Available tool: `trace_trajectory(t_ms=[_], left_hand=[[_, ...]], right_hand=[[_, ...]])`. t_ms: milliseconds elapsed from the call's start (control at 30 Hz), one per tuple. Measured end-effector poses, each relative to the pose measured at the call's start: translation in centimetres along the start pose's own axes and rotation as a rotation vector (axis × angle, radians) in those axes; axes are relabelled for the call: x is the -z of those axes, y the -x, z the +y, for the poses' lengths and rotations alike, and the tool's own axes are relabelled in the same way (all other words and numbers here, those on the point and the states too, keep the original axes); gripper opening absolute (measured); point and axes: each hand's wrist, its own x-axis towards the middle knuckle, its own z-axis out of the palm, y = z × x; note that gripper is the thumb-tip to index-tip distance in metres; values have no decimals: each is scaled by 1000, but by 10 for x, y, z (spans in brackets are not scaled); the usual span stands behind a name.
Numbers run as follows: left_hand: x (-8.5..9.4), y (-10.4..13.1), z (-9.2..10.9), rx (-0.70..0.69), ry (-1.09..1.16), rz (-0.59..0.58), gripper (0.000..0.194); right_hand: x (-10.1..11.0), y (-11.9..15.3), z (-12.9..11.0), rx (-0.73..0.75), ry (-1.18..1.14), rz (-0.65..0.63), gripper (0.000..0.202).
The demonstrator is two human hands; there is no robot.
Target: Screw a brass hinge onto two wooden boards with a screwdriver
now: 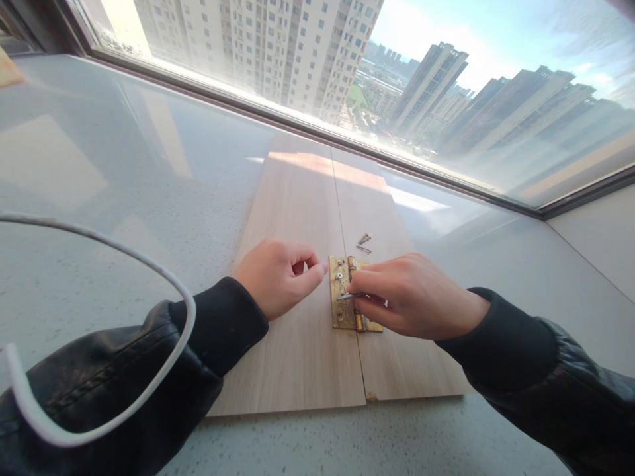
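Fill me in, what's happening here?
The right hand pinches a slim metal piece, perhaps a screw, over a brass-coloured hinge lying across the seam of two wooden boards. The left hand is curled beside the hinge. A screw head shows in its left leaf; loose screws lie just beyond.

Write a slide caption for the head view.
The right hand holds a slim metal piece over a gold-coloured hinge spanning two wooden boards, the left hand beside it.
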Motion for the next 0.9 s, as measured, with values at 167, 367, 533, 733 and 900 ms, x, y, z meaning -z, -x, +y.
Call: trace_trajectory(t_ms=[167,367,533,733,900], left_hand=[[0,0,0,1,4,2,26],[-1,0,0,-5,14,6,26],[0,0,0,-6,12,3,26],[0,0,-1,-4,11,5,26],[0,0,-1,-5,6,5,26]], right_hand=[[0,-2,0,-15,-30,-29,12],[4,-1,-4,-46,73,-80,16],[5,-2,-7,-63,115,-91,17],[4,-3,-9,-71,147,-75,19],[5,2,-8,-94,57,-36,16]])
